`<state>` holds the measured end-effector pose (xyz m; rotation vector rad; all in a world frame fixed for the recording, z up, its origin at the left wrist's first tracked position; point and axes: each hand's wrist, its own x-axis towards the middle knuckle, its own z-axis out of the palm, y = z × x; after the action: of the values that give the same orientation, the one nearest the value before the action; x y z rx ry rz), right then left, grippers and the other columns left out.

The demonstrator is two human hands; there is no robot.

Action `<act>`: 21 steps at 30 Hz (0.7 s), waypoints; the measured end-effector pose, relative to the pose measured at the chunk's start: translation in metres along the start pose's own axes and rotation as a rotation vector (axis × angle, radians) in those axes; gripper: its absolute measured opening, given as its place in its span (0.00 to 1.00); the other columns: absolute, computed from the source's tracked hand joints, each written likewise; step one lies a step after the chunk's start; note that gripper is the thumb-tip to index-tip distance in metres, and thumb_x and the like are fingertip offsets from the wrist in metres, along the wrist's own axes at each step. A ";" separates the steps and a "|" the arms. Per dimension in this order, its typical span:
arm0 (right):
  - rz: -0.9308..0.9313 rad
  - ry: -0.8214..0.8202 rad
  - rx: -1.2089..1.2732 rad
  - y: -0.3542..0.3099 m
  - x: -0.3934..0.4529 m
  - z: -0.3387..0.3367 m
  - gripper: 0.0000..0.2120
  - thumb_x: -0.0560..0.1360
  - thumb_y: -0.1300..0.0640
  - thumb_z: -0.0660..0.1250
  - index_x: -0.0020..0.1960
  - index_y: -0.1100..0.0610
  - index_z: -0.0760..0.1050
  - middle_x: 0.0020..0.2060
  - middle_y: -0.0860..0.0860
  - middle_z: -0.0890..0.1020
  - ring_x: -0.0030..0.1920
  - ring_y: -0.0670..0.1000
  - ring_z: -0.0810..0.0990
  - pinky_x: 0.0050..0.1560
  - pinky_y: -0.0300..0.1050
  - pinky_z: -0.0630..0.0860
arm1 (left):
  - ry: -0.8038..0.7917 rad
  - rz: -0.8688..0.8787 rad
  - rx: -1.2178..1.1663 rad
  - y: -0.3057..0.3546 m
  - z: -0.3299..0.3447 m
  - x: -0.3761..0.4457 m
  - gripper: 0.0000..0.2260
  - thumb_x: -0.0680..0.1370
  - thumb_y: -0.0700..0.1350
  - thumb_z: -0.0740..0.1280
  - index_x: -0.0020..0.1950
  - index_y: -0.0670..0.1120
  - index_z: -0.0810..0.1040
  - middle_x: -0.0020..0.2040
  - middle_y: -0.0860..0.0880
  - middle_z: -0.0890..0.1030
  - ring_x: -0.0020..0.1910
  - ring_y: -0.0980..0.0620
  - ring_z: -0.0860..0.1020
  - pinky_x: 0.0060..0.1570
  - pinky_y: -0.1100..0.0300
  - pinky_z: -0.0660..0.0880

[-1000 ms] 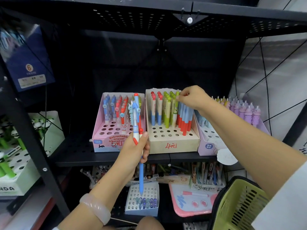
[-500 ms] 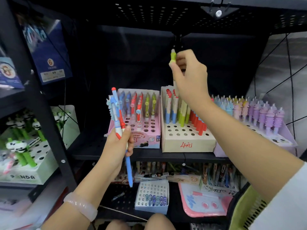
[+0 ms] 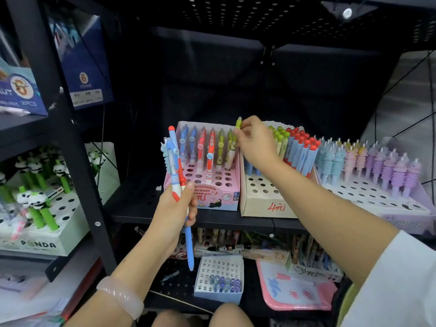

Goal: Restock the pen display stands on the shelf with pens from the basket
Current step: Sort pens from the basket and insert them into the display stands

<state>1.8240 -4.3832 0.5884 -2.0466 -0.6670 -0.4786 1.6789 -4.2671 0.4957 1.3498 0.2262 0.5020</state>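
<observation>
Right hand (image 3: pixel 256 143) pinches a green pen (image 3: pixel 237 128) over the pink stand (image 3: pixel 218 199), its lower end hidden. Left hand (image 3: pixel 175 208) grips a pen bundle (image 3: pixel 174 166).

Dim shelf interior; front-lit foreground; soft blur; edges warped

A black metal shelving unit (image 3: pixel 77 147) is filling the view, its upright post (image 3: pixel 59 114) running down the left side. A perforated black shelf (image 3: pixel 271 15) is spanning overhead, and a dark back panel (image 3: pixel 212 79) is closing off the bay behind it. At the far right a pale grey wall (image 3: pixel 405 95) is showing through thin black wires (image 3: pixel 412 67). Soft, even light is falling from the front, leaving the upper bay in shadow. Another perforated black shelf (image 3: pixel 174 282) is sitting below.
</observation>
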 end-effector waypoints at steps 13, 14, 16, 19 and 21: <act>0.065 -0.216 -0.598 -0.009 0.001 0.014 0.09 0.79 0.59 0.60 0.41 0.58 0.68 0.35 0.53 0.71 0.40 0.54 0.73 0.36 0.43 0.67 | -0.019 -0.024 0.010 0.004 -0.002 -0.005 0.11 0.80 0.47 0.60 0.41 0.43 0.70 0.29 0.51 0.74 0.22 0.57 0.66 0.20 0.66 0.63; 0.068 -0.227 -0.615 -0.009 0.001 0.014 0.08 0.79 0.60 0.60 0.40 0.59 0.69 0.34 0.53 0.70 0.40 0.54 0.73 0.33 0.43 0.67 | -0.019 -0.029 0.005 0.005 -0.001 -0.006 0.11 0.80 0.47 0.60 0.42 0.42 0.70 0.30 0.50 0.74 0.22 0.57 0.66 0.20 0.66 0.63; 0.049 -0.214 -0.589 -0.008 -0.003 0.012 0.12 0.78 0.60 0.60 0.36 0.60 0.66 0.31 0.52 0.69 0.39 0.54 0.72 0.29 0.42 0.64 | -0.020 -0.037 -0.006 0.005 0.001 -0.007 0.10 0.80 0.47 0.60 0.45 0.41 0.72 0.30 0.49 0.74 0.22 0.56 0.66 0.20 0.66 0.63; -0.043 -0.060 -0.349 -0.010 -0.013 0.007 0.08 0.78 0.55 0.62 0.46 0.60 0.71 0.34 0.50 0.73 0.36 0.49 0.74 0.31 0.41 0.67 | -0.042 -0.035 -0.016 0.004 0.004 -0.008 0.10 0.79 0.47 0.60 0.46 0.40 0.73 0.30 0.49 0.74 0.22 0.56 0.66 0.20 0.66 0.63; -0.050 -0.082 -0.108 -0.019 -0.022 0.002 0.08 0.77 0.51 0.63 0.47 0.56 0.72 0.33 0.45 0.74 0.34 0.43 0.73 0.32 0.35 0.67 | -0.067 -0.028 -0.013 0.004 0.008 -0.009 0.11 0.79 0.48 0.60 0.47 0.40 0.73 0.30 0.50 0.74 0.22 0.57 0.66 0.20 0.66 0.63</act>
<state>1.7954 -4.3794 0.5870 -2.1646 -0.7577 -0.4700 1.6739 -4.2777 0.5006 1.3464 0.1860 0.4329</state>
